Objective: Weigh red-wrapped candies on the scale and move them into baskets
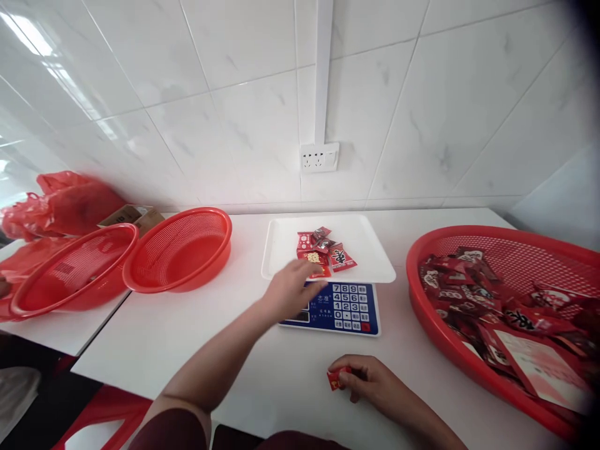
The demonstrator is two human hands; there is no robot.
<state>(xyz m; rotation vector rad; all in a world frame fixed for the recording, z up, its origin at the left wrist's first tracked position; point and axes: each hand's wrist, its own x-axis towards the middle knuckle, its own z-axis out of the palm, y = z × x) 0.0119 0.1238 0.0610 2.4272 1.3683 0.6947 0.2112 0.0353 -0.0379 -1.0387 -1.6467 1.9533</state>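
Observation:
An electronic scale (344, 307) with a blue keypad stands mid-table, and its white tray (370, 247) carries several small red candy packets (323, 250). My left hand (290, 289) reaches over the tray's front edge with its fingertips pinched on a red packet (321, 271) at the near side of the pile. On the table in front of the scale, my right hand (370, 378) rests with its fingers curled round another small red packet (337, 378).
A large red basket (422, 294) full of red packets sits at the right. Two empty red mesh baskets (180, 250) (70, 269) stand at the left, with red plastic bags (65, 203) and a cardboard box (134, 217) behind. A wall socket (319, 157) is above the scale.

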